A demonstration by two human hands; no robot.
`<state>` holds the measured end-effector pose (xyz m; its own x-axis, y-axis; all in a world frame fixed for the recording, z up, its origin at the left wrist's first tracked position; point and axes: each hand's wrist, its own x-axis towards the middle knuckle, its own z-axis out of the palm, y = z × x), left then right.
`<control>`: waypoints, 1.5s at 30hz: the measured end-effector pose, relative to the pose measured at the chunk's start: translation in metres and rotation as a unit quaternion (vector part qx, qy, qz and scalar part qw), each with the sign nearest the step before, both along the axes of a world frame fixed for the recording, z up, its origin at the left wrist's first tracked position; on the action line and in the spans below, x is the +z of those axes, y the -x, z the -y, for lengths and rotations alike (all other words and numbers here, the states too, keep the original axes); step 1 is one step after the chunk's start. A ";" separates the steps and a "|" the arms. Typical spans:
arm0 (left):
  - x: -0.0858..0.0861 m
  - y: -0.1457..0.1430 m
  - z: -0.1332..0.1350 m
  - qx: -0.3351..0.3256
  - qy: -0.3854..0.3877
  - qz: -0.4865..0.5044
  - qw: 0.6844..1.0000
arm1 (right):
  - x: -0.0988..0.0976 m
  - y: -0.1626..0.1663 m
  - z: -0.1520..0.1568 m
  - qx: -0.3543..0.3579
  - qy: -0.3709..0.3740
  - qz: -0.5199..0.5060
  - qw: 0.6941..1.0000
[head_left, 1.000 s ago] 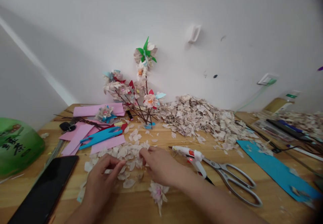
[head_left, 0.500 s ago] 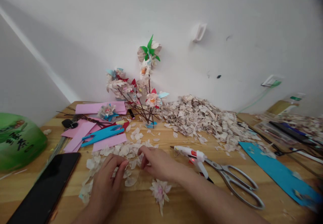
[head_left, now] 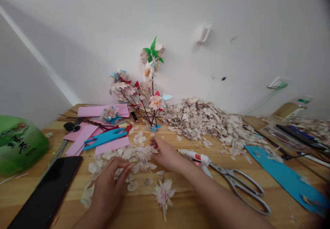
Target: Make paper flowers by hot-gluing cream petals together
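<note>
A person's left hand (head_left: 110, 179) and right hand (head_left: 166, 155), their grips impossible to tell, appear to sort petals (head_left: 140, 155) near a flower (head_left: 164, 194), the next pick likely calling for a delicate pinch.

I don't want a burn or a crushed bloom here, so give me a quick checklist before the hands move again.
1. Loose whitish dried petals within reach: ok, the right hand is at their edge.
2. Left hand free: cannot tell; its fingertips are pinched near the petals, perhaps on one.
3. White glue gun with red parts, switched on: ok, its red light glows. Nozzle heat: cannot tell.
4. Gun well clear of the right arm: not ok, the arm overlaps it in view.
5. Pale pointed-petal flower with pinkish centre, untouched: ok, on bare wooden table.
</note>
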<state>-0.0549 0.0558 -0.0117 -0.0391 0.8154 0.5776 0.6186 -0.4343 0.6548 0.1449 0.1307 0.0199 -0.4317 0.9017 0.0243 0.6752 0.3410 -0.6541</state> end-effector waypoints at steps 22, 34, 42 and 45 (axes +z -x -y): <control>0.000 -0.007 0.004 -0.017 0.060 -0.036 0.997 | 0.013 -0.007 -0.001 0.050 0.307 -0.303 0.901; -0.005 -0.006 0.002 -0.015 0.076 0.022 0.997 | 0.014 -0.008 0.010 0.095 0.118 -0.074 0.986; -0.005 -0.006 0.002 -0.009 0.068 0.005 0.998 | 0.004 0.011 0.008 0.085 -0.008 0.025 0.996; -0.006 -0.005 0.003 -0.008 0.065 0.001 0.998 | -0.002 0.015 0.004 0.075 -0.005 0.014 0.997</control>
<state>-0.0496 0.0532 -0.0172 -0.0255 0.8843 0.4662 0.6110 -0.3554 0.7074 0.1298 0.1269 0.0177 -0.5615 0.8273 0.0185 0.6343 0.4447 -0.6324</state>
